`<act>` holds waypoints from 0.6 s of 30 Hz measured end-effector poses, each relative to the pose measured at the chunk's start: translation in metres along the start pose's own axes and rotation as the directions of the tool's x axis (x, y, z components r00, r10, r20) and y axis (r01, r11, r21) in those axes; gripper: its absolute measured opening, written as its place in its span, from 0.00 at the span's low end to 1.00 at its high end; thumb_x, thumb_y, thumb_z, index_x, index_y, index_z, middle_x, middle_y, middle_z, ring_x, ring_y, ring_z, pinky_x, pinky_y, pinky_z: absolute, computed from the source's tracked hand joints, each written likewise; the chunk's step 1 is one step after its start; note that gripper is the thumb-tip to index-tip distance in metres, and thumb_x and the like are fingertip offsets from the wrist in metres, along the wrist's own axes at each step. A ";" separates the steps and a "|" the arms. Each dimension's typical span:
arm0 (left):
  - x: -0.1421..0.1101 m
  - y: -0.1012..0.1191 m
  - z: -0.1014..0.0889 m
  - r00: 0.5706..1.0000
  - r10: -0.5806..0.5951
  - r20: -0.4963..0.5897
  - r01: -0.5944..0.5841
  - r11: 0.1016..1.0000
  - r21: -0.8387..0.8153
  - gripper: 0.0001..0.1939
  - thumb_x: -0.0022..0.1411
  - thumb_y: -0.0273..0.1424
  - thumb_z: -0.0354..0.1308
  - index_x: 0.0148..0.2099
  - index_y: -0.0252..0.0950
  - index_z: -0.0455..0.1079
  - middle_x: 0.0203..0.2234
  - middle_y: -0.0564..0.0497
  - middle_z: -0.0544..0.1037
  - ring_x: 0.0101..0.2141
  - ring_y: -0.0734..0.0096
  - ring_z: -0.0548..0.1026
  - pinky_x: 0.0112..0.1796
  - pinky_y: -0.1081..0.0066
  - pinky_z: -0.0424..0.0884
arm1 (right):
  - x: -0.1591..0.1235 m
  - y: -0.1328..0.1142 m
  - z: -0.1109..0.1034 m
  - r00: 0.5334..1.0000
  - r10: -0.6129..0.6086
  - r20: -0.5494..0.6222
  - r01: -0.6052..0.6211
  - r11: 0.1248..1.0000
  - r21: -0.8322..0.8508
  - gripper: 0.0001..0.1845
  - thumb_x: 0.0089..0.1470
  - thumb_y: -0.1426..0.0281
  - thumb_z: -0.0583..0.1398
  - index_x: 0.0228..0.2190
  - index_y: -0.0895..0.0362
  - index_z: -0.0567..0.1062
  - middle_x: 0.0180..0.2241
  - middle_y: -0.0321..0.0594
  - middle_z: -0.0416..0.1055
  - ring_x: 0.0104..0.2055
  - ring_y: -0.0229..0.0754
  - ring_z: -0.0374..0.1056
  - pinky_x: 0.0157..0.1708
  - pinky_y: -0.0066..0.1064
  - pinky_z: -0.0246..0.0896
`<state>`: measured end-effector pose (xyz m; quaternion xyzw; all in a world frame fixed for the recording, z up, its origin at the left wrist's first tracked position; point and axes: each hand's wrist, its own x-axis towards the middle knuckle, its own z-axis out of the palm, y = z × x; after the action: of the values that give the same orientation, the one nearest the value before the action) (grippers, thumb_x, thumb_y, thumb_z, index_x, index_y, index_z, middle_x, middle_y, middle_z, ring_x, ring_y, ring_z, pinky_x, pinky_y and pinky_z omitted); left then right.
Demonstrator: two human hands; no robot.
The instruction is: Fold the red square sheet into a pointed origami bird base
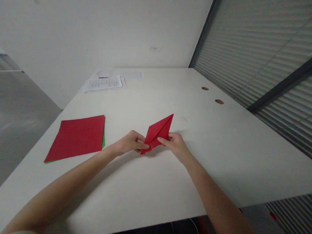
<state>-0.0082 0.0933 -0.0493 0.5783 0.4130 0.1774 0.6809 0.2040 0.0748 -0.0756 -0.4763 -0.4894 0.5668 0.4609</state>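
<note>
A red sheet of paper (159,129), folded into a kite-like diamond with a crease line along its middle, is held up just over the table. My left hand (135,142) pinches its lower left corner, thumb on top. On the right edge, my right hand (174,143) grips the paper with the thumb lying on its face and the fingers behind. The far tip points up and to the right. The fingers behind the paper are partly hidden.
A stack of red paper (78,137) with green sheets peeking out lies on the left of the white table (131,196). Printed papers (104,84) rest at the back left. Two round holes (219,101) are near the right edge, beside window blinds (253,48).
</note>
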 end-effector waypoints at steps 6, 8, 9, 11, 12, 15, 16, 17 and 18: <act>0.002 -0.003 0.004 0.999 0.054 -0.002 -0.054 0.998 -0.031 0.13 0.51 0.37 0.69 0.32 0.29 0.77 0.24 0.48 0.80 0.22 0.78 0.72 0.27 0.76 0.68 | -0.003 -0.001 0.005 0.998 0.057 0.008 -0.056 0.996 -0.065 0.22 0.37 0.53 0.69 0.22 0.61 0.77 0.18 0.37 0.70 0.22 0.35 0.62 0.25 0.30 0.58; 0.001 -0.004 0.004 0.999 0.049 0.021 -0.048 0.998 -0.033 0.13 0.51 0.36 0.69 0.33 0.30 0.77 0.25 0.48 0.80 0.24 0.77 0.74 0.27 0.77 0.68 | -0.003 -0.001 0.004 0.999 0.045 0.000 -0.045 0.995 -0.084 0.22 0.36 0.53 0.69 0.18 0.60 0.75 0.16 0.36 0.68 0.21 0.34 0.60 0.25 0.30 0.56; 0.001 -0.004 0.003 0.998 0.046 0.031 -0.045 0.999 -0.031 0.13 0.51 0.36 0.69 0.33 0.30 0.77 0.25 0.47 0.80 0.24 0.77 0.74 0.27 0.77 0.68 | -0.003 -0.002 0.003 0.999 0.039 -0.004 -0.040 0.995 -0.092 0.23 0.36 0.52 0.69 0.17 0.60 0.74 0.16 0.36 0.68 0.21 0.34 0.60 0.24 0.30 0.55; 0.001 -0.004 0.003 0.999 0.036 0.041 -0.034 0.999 -0.030 0.12 0.51 0.36 0.69 0.32 0.30 0.77 0.26 0.47 0.80 0.25 0.77 0.75 0.28 0.77 0.69 | -0.003 -0.004 0.002 0.999 0.032 0.000 -0.032 0.994 -0.106 0.23 0.36 0.51 0.69 0.16 0.59 0.73 0.16 0.36 0.67 0.20 0.34 0.59 0.24 0.30 0.54; 0.001 -0.004 0.002 0.999 0.028 0.041 -0.027 0.999 -0.031 0.12 0.50 0.35 0.70 0.31 0.30 0.77 0.26 0.47 0.80 0.25 0.77 0.75 0.28 0.77 0.70 | -0.003 -0.005 0.001 1.000 0.029 0.004 -0.029 0.993 -0.113 0.24 0.37 0.50 0.68 0.16 0.59 0.72 0.16 0.36 0.67 0.20 0.34 0.59 0.24 0.30 0.54; 0.000 -0.003 0.002 0.999 0.008 0.036 -0.007 0.999 -0.031 0.13 0.48 0.35 0.70 0.31 0.30 0.77 0.25 0.47 0.80 0.25 0.75 0.75 0.29 0.76 0.71 | -0.004 -0.008 -0.001 1.000 0.009 -0.002 -0.009 0.989 -0.145 0.26 0.40 0.47 0.66 0.14 0.58 0.72 0.16 0.36 0.67 0.20 0.34 0.58 0.24 0.30 0.55; 0.000 -0.002 0.002 0.999 0.004 0.037 -0.002 0.999 -0.033 0.13 0.48 0.35 0.71 0.31 0.30 0.77 0.25 0.47 0.80 0.25 0.75 0.76 0.29 0.75 0.72 | -0.004 -0.009 -0.001 1.000 -0.003 -0.007 0.002 0.987 -0.161 0.27 0.41 0.47 0.65 0.13 0.57 0.71 0.15 0.36 0.66 0.20 0.34 0.58 0.24 0.30 0.55; -0.001 -0.001 0.002 0.999 -0.002 0.042 0.004 0.999 -0.036 0.13 0.47 0.35 0.71 0.31 0.29 0.77 0.24 0.47 0.80 0.25 0.75 0.76 0.30 0.75 0.72 | -0.005 -0.010 -0.002 1.000 -0.017 -0.010 0.015 0.984 -0.177 0.28 0.42 0.46 0.64 0.13 0.57 0.70 0.15 0.36 0.66 0.20 0.34 0.58 0.24 0.30 0.55; -0.001 0.000 0.001 0.999 -0.008 0.046 0.010 0.999 -0.041 0.13 0.47 0.35 0.71 0.31 0.29 0.77 0.24 0.47 0.80 0.24 0.75 0.76 0.29 0.75 0.72 | -0.005 -0.010 -0.002 0.999 -0.031 -0.009 0.029 0.981 -0.190 0.29 0.43 0.46 0.64 0.12 0.57 0.69 0.14 0.36 0.65 0.20 0.34 0.57 0.24 0.30 0.55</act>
<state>-0.0078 0.0915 -0.0486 0.5659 0.3963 0.1696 0.7028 0.2069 0.0709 -0.0652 -0.5139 -0.5455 0.5077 0.4249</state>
